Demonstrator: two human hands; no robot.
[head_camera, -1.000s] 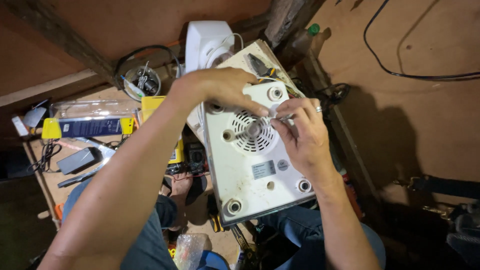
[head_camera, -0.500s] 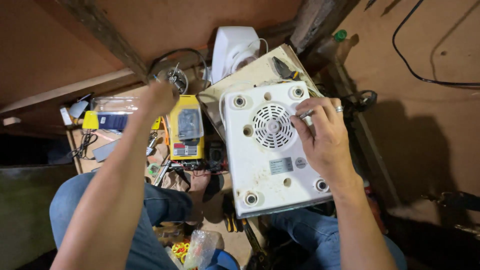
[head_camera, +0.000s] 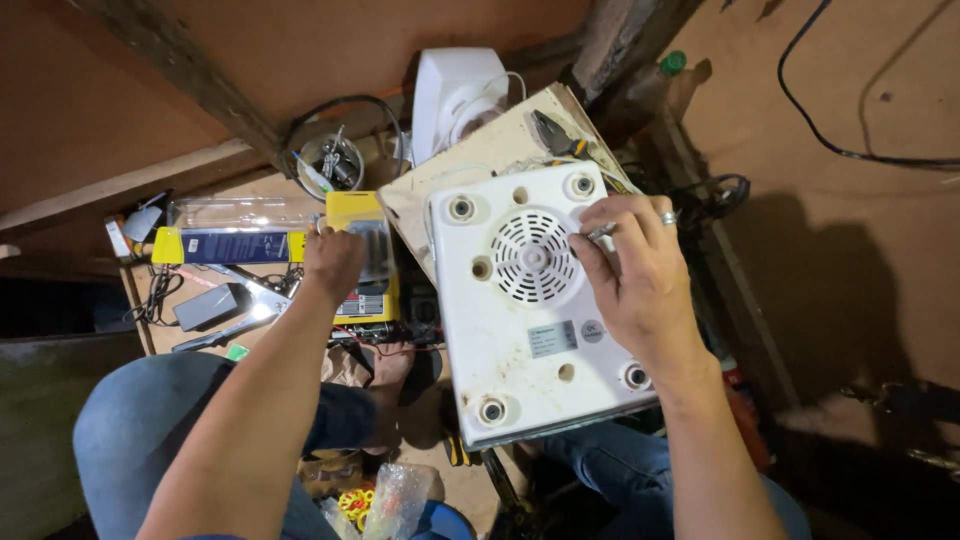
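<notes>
**Right hand on the base, left hand out at the meter**

The white base (head_camera: 535, 305) lies underside up across the person's lap, its long axis running from the knees away toward the wooden board (head_camera: 480, 165) beyond it. The round vent (head_camera: 530, 257) sits in the far half of the base.

The right hand (head_camera: 640, 280) rests on the base's right edge, just right of the vent. Its grip is narrow: thumb and forefinger pinch a small metal part (head_camera: 600, 232), too small to tell what kind. The part is touching or just above the base near the far right foot (head_camera: 582, 185).

The left hand (head_camera: 333, 262) is well left of the base, on the yellow meter (head_camera: 365, 255). Its fingers curl over the meter's clear cover; whether they clasp it or only touch it I cannot tell.

The right hand is the nearer one to the base. Left of the meter lies a yellow-and-blue package (head_camera: 235, 245), and beyond it a tin of tools (head_camera: 332, 165).
</notes>
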